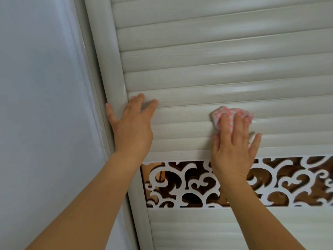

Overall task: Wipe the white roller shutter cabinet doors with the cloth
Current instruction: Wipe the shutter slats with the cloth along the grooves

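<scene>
**White roller shutter cabinet door: wiping under way**

White roller shutter cabinet door (pixel 216 65), ribbed horizontal slats with a faint wood grain, fills the view above and below a white scrollwork fretwork band (pixel 189 184). Pink-and-white checked cloth (pixel 225 112): bunched, pressed flat to a slat just above the band by the right hand (pixel 234 141), fingers straight and spread. Left hand (pixel 133 127): flat, holding nothing, braced on the pale rounded door frame (pixel 106 65). Progress: mid-task by appearance; no visible mark separates wiped slats from unwiped ones.
</scene>
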